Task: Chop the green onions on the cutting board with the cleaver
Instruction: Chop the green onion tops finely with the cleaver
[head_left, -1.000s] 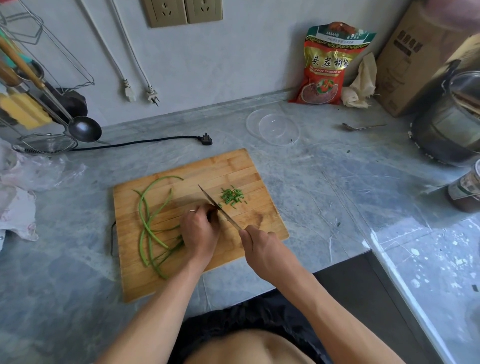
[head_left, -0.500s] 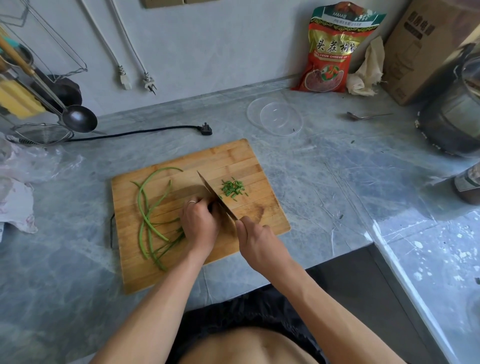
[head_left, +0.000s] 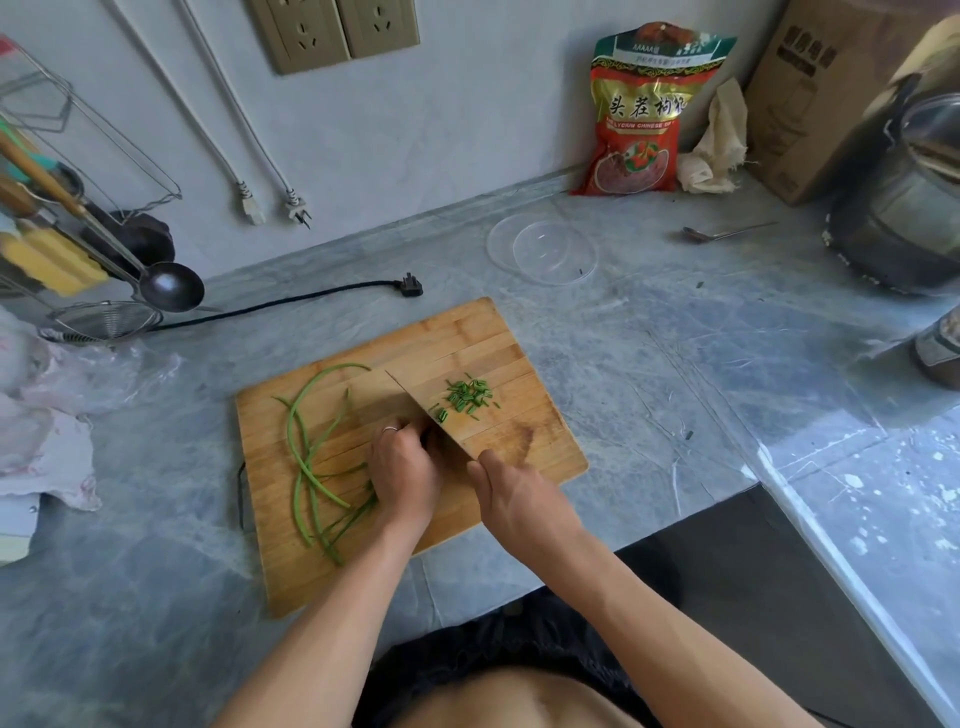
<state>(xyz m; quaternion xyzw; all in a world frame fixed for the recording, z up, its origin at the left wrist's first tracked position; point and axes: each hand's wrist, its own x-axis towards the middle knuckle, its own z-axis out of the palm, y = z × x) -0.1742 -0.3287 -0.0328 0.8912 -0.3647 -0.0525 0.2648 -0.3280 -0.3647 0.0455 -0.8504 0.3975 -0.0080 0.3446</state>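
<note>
A bamboo cutting board (head_left: 498, 338) lies on the grey marble counter. Long green onion stalks (head_left: 306, 457) curl across its left half. My left hand (head_left: 405, 473), with a ring on one finger, presses their bunched ends down at the board's middle. My right hand (head_left: 511, 491) grips the handle of the cleaver (head_left: 415, 397), whose blade stands edge-down right beside my left fingers. A small pile of chopped green pieces (head_left: 467, 396) lies just right of the blade. The cut ends under my left hand are hidden.
A clear plastic lid (head_left: 543, 252) and a spoon (head_left: 722, 234) lie behind the board. A red snack bag (head_left: 644, 109), a cardboard box (head_left: 826, 88) and a pot (head_left: 904, 208) stand at the back right. A black plug (head_left: 410, 287) and a utensil rack (head_left: 78, 249) are at the left.
The cleaver has kept working at the same spot against my left fingers. The chopped pile beside the blade looks slightly bigger. My head view shifted a little.
</note>
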